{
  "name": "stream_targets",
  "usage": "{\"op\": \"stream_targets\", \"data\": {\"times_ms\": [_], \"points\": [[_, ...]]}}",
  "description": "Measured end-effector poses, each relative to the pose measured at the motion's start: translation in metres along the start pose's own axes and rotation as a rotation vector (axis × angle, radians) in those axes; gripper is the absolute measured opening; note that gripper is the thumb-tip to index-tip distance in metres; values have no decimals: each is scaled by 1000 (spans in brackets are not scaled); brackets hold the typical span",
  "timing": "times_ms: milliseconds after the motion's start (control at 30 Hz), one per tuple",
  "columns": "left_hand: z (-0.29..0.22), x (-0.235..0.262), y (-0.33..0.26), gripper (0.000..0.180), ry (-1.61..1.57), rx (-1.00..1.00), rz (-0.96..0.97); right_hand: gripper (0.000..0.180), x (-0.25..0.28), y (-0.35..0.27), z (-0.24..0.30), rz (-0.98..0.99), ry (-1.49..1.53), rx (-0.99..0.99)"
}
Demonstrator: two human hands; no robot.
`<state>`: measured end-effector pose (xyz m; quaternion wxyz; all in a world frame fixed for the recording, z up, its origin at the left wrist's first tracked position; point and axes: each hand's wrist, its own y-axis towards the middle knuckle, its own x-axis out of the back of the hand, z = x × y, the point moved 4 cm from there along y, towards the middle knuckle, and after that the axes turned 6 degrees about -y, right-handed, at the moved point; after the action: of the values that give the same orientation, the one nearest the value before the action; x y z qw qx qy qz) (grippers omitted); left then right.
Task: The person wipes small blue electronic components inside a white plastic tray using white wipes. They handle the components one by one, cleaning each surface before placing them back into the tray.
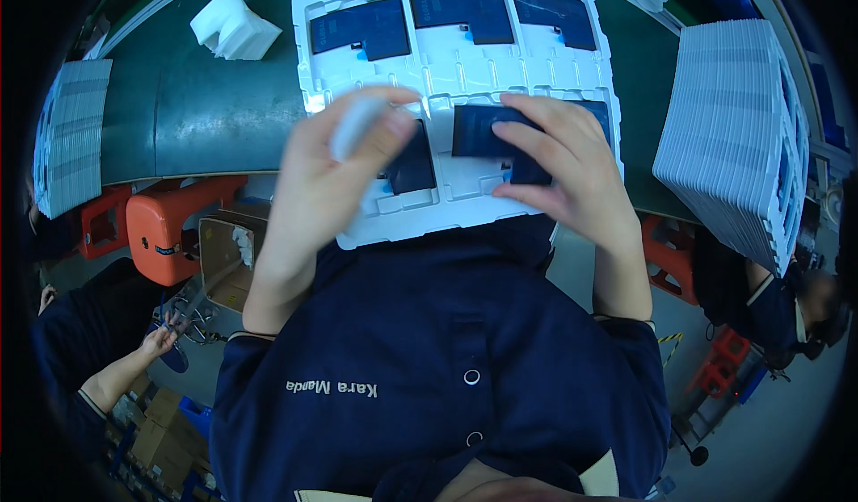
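A white plastic tray (465, 78) with moulded pockets lies in front of me, holding several flat, dark, L-shaped batteries, such as the far-middle one (456, 11). My right hand (572, 158) grips one dark battery (474, 131) by its edges over the near middle of the tray. Another battery (597, 109) shows partly behind that hand. My left hand (326, 158), blurred by motion, is closed around a white wad that looks like a folded cloth (356, 129). It hovers over the near-left pocket, partly covering the battery (413, 163) there.
A folded white cloth (234, 24) rests on the dark green table (223, 118) at the far left. Stacks of white trays stand at the right (724, 118) and left (73, 136). Orange stools (161, 225) and a cardboard box (223, 261) are below. Other people sit at both sides.
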<state>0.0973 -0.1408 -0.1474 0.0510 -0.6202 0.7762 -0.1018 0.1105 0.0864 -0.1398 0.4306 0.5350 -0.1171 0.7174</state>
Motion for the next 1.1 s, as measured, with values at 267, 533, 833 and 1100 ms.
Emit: {"op": "stream_targets", "data": {"times_ms": [267,533,833,1100], "points": [[-1,17,2,34,-427,-227,-114,57,-19,-11,-11,220,-263,-91],[20,-26,4,37,-967,107,51,58,-14,-47,-53,-118,-188,-530],[25,-56,19,29,-836,75,-112,37,-22,-28,3,-553,413,-408],[24,-67,31,22,-906,81,76,15,-28,-38,-14,-659,1065,-687]]}}
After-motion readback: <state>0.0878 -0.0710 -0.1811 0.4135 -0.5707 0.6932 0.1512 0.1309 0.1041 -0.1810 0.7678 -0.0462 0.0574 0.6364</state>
